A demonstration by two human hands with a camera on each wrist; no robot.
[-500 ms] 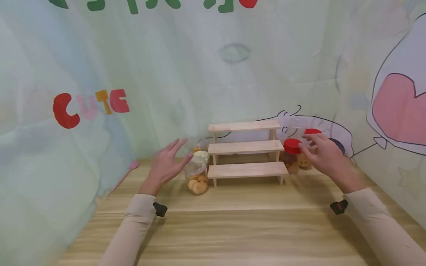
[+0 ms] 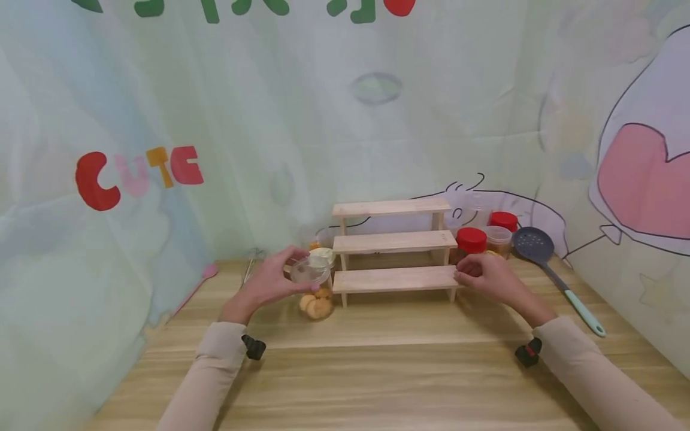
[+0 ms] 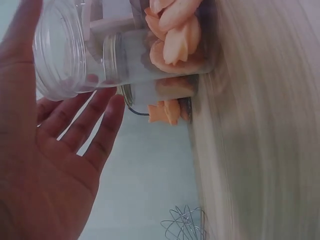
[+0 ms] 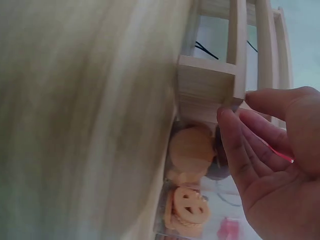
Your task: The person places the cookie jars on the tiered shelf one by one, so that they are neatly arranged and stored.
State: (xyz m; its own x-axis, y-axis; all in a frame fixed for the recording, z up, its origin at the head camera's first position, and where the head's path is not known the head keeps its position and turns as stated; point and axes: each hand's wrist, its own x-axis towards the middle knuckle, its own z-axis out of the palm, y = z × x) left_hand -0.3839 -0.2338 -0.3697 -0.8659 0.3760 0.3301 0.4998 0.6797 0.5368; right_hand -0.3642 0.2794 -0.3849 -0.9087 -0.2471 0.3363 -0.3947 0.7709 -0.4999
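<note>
A clear, lidless jar (image 2: 318,304) with round biscuits in the bottom stands at the left end of a three-step wooden shelf (image 2: 396,279). My left hand (image 2: 269,279) holds it round the mouth, thumb in front and fingers behind. Through the glass in the left wrist view, the biscuits (image 3: 182,37) look piled up. At the right end of the lowest step, my right hand (image 2: 492,279) pinches the board's corner between thumb and fingers. Just behind that hand is a red-lidded jar (image 2: 471,240), partly hidden by it.
A pale-lidded jar (image 2: 322,256) stands behind the lidless one. To the right are another red-lidded jar (image 2: 504,220), a clear-topped jar (image 2: 498,236) and a slotted turner (image 2: 533,244). A whisk (image 3: 185,222) and a pink spoon (image 2: 209,272) lie at the left. Curtains enclose the table.
My left hand has moved onto the lidless jar's mouth. The right hand has come down and left from the red-lidded jars to the lowest step's end, uncovering the slotted turner.
</note>
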